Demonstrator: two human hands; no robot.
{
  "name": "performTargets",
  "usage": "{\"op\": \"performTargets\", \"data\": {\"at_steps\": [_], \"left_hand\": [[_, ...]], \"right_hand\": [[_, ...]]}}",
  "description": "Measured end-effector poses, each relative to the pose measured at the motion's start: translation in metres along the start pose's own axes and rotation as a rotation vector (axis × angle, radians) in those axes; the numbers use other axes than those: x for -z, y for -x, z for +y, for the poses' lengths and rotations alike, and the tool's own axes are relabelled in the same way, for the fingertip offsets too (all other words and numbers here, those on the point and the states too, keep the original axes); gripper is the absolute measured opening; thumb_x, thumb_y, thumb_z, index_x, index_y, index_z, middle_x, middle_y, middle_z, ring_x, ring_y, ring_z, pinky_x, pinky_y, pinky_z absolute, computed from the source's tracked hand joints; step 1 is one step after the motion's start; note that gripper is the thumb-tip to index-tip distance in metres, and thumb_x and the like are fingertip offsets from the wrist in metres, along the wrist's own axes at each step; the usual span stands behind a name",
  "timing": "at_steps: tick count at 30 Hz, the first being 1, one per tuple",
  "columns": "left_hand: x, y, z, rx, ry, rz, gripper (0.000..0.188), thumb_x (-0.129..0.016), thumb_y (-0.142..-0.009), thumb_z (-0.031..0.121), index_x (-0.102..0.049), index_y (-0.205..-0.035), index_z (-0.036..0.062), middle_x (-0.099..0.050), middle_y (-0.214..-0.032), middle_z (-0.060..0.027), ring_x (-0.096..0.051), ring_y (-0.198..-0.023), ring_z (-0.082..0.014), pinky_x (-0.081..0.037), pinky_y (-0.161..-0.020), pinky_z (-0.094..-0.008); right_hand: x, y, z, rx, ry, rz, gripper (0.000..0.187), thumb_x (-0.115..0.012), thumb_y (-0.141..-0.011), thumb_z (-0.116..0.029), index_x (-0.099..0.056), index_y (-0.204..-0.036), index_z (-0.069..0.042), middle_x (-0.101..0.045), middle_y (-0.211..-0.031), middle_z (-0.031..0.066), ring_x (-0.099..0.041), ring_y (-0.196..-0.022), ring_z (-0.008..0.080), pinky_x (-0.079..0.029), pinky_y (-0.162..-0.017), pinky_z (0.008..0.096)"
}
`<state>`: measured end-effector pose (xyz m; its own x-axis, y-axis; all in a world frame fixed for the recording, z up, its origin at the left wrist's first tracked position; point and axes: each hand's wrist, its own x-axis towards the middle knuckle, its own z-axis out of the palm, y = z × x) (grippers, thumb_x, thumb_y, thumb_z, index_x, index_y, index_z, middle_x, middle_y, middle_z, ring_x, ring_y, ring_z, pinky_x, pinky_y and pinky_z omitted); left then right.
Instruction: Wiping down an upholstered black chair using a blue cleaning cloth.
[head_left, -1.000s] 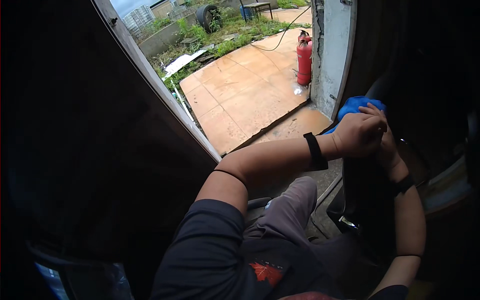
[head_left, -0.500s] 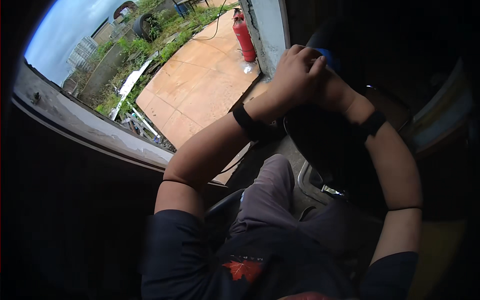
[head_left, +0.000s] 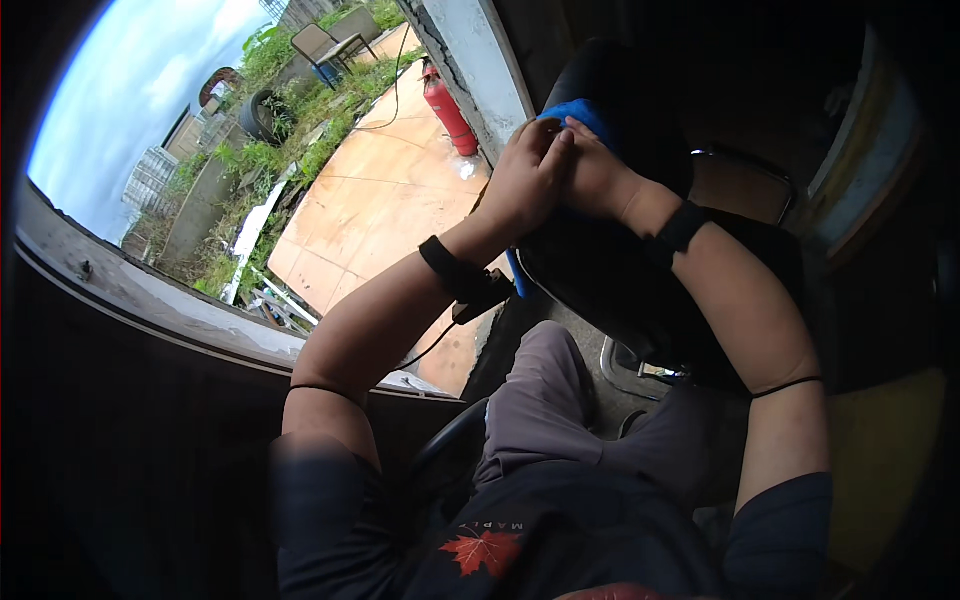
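And from the far left, a tyre is seen propped among weeds, then orange tiles are spread across to the red fire extinguisher, parked right beside a pale door post. Into the middle: the left hand is held up with fingers bent, the blue cloth is bunched just at the far side of the fingertips, and the right hand is pressed against the left! Whether anything is pinched between them cannot be told. Nearer, a black chair is framed by both forearms.
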<state>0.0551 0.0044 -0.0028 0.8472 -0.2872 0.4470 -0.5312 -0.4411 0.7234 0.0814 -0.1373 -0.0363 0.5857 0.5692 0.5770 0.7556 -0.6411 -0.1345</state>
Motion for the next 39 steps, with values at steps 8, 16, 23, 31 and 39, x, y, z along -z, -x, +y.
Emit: {"op": "performTargets", "data": {"at_steps": [8,16,23,31,39], "left_hand": [[0.011,0.03,0.032,-0.394,-0.349,-0.084,0.041,-0.05,-0.098,0.028,-0.055,-0.13,0.0026,-0.044,-0.143,-0.024,-0.043,-0.133,-0.0395,-0.034,-0.111,-0.0447],[0.025,-0.001,0.035,-0.802,-0.314,-0.179,0.034,-0.057,-0.09,0.02,-0.06,-0.121,0.0055,-0.053,-0.135,-0.0192,-0.043,-0.133,-0.0391,-0.033,-0.112,-0.0451],[0.014,-0.003,-0.007,-0.216,-0.12,-0.044,0.052,-0.06,-0.092,0.022,-0.045,-0.138,0.0025,-0.047,-0.142,-0.0193,-0.044,-0.133,-0.0345,-0.032,-0.113,-0.0405],[0.007,-0.003,-0.019,0.17,0.082,-0.127,0.07,-0.059,-0.095,0.023,-0.026,-0.15,-0.0033,-0.043,-0.145,-0.0232,-0.043,-0.134,-0.0267,-0.032,-0.112,-0.0339],[0.005,-0.003,-0.021,0.221,0.112,-0.159,0.078,-0.059,-0.089,0.032,-0.024,-0.15,-0.0025,-0.024,-0.155,-0.0296,-0.028,-0.144,-0.039,-0.025,-0.118,-0.039]], "right_hand": [[0.009,0.028,-0.014,0.165,0.096,0.008,0.047,-0.05,-0.096,-0.035,-0.05,-0.138,-0.015,-0.052,-0.14,0.0148,-0.043,-0.136,0.0309,-0.018,-0.118,0.0539],[0.0,-0.005,0.018,0.134,-0.034,-0.078,0.041,-0.052,-0.095,-0.033,-0.056,-0.132,-0.016,-0.054,-0.136,0.0133,-0.047,-0.132,0.0314,-0.022,-0.118,0.0507],[0.015,-0.06,0.057,-0.129,-0.102,-0.173,0.034,-0.05,-0.094,-0.028,-0.066,-0.12,-0.012,-0.062,-0.127,0.011,-0.053,-0.126,0.024,-0.025,-0.116,0.0484],[-0.008,-0.091,0.13,-0.396,0.047,-0.059,0.042,-0.037,-0.099,-0.032,-0.065,-0.125,-0.014,-0.06,-0.134,0.0091,-0.05,-0.13,0.0266,-0.022,-0.118,0.0471],[-0.007,-0.127,0.181,-0.577,0.174,-0.231,0.039,-0.044,-0.097,-0.035,-0.064,-0.124,-0.016,-0.058,-0.136,0.0074,-0.052,-0.127,0.0266,-0.031,-0.114,0.0466]]}}
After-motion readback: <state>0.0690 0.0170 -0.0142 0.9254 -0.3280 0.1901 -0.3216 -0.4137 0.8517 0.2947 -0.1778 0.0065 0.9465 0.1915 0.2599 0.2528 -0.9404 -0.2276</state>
